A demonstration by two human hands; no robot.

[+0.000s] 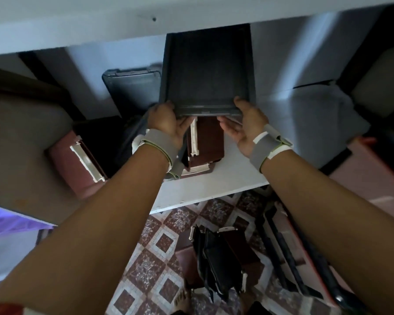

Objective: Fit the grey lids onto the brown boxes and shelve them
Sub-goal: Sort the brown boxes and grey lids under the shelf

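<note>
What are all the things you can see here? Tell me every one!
Held lid: one, dark grey, above the middle box.
Spare lid: one, grey, leaning behind, to the left.
Middle box: one, brown, on the shelf.
Left box: one, brown, white clip, left side.
Shelf: one, white, under the middle box.
Floor pile: count unclear, brown and dark, on the tiled floor.
Left hand, right hand: two, gripping the held lid's near corners.

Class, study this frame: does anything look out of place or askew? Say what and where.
Yes. A spare grey lid leans loose at the back of the shelf, and boxes and lids lie jumbled on the tiled floor. The held lid hovers unseated over a brown box.
</note>
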